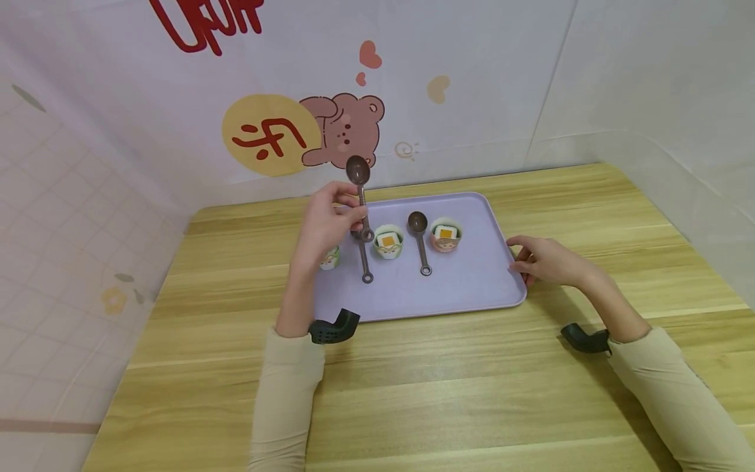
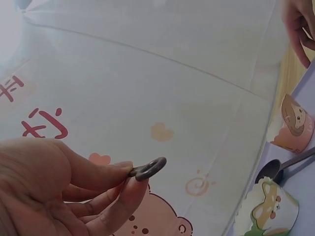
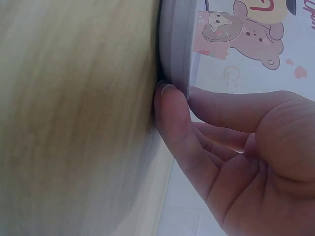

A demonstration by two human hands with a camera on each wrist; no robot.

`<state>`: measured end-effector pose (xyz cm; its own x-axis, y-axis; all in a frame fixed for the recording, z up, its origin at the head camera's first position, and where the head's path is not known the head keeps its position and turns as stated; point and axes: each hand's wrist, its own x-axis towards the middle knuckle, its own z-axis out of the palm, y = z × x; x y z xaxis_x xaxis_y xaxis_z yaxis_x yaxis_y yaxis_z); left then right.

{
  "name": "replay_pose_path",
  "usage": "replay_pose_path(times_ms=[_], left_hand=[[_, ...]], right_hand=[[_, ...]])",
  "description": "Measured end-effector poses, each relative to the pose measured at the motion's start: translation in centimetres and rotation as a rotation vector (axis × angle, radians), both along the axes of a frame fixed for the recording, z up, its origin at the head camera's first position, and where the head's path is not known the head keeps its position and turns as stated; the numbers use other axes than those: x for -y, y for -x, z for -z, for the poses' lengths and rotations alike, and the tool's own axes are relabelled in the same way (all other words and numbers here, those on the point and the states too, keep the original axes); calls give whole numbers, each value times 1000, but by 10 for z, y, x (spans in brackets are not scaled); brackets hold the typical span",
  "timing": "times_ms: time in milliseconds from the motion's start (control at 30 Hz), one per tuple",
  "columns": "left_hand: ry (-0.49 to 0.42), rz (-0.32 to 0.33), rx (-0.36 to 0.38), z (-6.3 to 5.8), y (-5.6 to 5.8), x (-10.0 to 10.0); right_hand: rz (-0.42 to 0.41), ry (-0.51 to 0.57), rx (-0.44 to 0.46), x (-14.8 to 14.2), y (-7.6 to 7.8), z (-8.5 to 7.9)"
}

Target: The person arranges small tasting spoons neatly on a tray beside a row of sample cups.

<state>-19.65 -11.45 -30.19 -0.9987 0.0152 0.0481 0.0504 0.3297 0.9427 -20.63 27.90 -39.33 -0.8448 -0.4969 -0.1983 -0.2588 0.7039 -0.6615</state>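
Two hands are seen over a wooden table (image 1: 413,393), on which a lilac tray (image 1: 472,288) is laid flat, near the wall with a bear sticker (image 1: 345,131). The tray's right edge is touched by the right hand (image 1: 545,261), whose fingers are only loosely bent, with the thumb tip pressed against the rim where tray and table meet; nothing is gripped by it. The left hand (image 1: 327,226) is raised above the tray's left part, and a brown spoon (image 1: 360,190) is pinched between its thumb and fingertips near the ringed end of the handle, the bowl pointing up toward the wall. Three small paper cups are stood on the tray: one (image 1: 446,236) to the right, one (image 1: 389,241) in the middle, and one (image 1: 330,257) largely hidden behind the left hand. Two more brown spoons are laid flat on the tray, one (image 1: 420,242) between the right and middle cups, the other (image 1: 364,262) just left of the middle cup.
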Motion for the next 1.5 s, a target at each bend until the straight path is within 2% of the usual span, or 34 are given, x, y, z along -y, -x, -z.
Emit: replay_pose_path(times_ms=[233, 533, 967, 1500], left_hand=[[-39, 7, 2, -2, 0, -10], [-33, 21, -18, -4, 0, -23], [-79, 85, -55, -3, 1, -44], [-104, 128, -45, 5, 5, -65]], right_hand=[[-1, -5, -2, 0, 0, 0], [6, -7, -5, 0, 0, 0], [10, -2, 9, 1, -1, -3], [11, -16, 2, 2, -1, -4]])
